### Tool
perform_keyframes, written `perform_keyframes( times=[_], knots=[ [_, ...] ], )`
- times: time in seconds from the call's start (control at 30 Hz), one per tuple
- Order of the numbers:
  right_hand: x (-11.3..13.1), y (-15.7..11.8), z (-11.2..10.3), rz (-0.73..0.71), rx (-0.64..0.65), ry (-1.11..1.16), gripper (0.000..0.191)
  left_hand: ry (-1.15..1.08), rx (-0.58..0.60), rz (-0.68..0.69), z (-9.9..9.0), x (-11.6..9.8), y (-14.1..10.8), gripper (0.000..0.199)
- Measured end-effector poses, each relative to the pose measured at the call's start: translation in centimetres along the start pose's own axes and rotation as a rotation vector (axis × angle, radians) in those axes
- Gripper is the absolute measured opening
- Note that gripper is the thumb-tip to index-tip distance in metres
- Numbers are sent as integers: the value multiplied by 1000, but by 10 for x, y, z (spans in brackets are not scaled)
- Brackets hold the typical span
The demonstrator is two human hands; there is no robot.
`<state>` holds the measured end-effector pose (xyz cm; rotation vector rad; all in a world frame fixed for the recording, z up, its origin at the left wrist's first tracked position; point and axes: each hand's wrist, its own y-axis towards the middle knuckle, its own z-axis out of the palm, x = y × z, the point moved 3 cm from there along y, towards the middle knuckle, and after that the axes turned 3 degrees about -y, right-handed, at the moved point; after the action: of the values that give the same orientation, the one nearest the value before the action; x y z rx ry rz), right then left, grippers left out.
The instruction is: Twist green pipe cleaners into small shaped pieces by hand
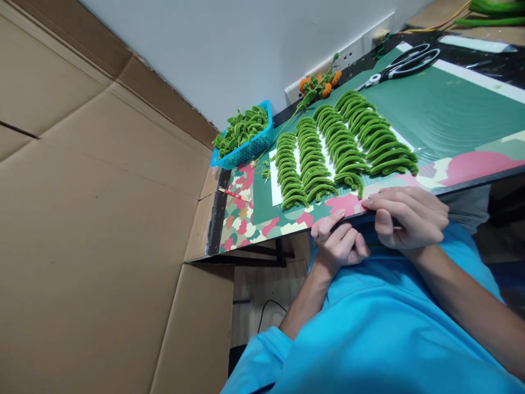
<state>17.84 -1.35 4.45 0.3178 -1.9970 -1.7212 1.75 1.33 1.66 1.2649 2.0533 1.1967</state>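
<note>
My left hand is at the front edge of the table, its fingers curled in toward the palm. Whatever may be inside it is hidden. Just to the right, my right hand rests against the same edge, fingers bent loosely and thumb apart from them; I see nothing held there. Beyond both hands lie curved green fuzzy pipe-cleaner pieces in several columns on white paper. One column's nearest piece ends close to my right fingertips.
A blue basket of green fuzzy leaf shapes stands at the back left, near an orange-and-green pipe-cleaner flower stem. Scissors lie farther back on the green mat. A red-and-white stick lies left. Cardboard walls the left side.
</note>
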Motion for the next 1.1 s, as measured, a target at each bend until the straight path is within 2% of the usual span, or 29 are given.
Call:
perform_keyframes(
  times=[0.27,0.53,0.67,1.1],
  knots=[
    [-1,-2,0,12,9,-7,15,-46,35,10,0,2,-4,17],
    [-1,-5,0,44,57,-73,16,-64,-22,-6,0,1,1,17],
    [0,-2,0,17,31,-28,14,-77,-72,-7,0,0,2,14],
    [2,-5,1,1,17,5,15,-55,-54,-20,0,1,-1,12]
  ],
)
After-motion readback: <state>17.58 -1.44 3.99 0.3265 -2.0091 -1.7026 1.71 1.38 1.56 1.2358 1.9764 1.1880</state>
